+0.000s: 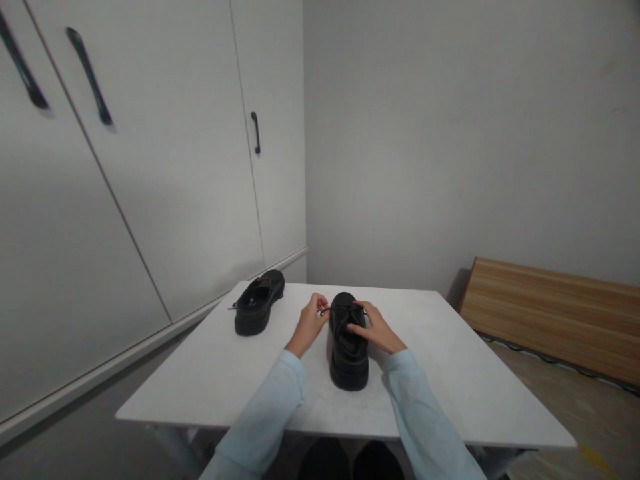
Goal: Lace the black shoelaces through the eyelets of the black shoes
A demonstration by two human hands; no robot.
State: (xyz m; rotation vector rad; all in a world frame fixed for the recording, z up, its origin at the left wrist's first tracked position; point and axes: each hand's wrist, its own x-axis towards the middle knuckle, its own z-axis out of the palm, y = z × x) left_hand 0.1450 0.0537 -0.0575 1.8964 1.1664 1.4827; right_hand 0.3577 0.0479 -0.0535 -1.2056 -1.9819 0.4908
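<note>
A black lace-up shoe stands upright on the white table, its toe pointing away from me and its heel nearest. Just left of it, my left hand pinches a black shoelace that runs out from the lacing. My right hand lies against the shoe's right side, with the thumb over the opening near the tongue and the fingers by the laces; whether it grips the shoe or a lace is hard to see. A second black shoe rests at the table's back left, loose lace ends sticking out.
The white table spans the space before me. White cabinets with dark handles rise on the left, and a grey wall stands behind. A wood-grain panel leans at the right. My knees show below the table's front edge.
</note>
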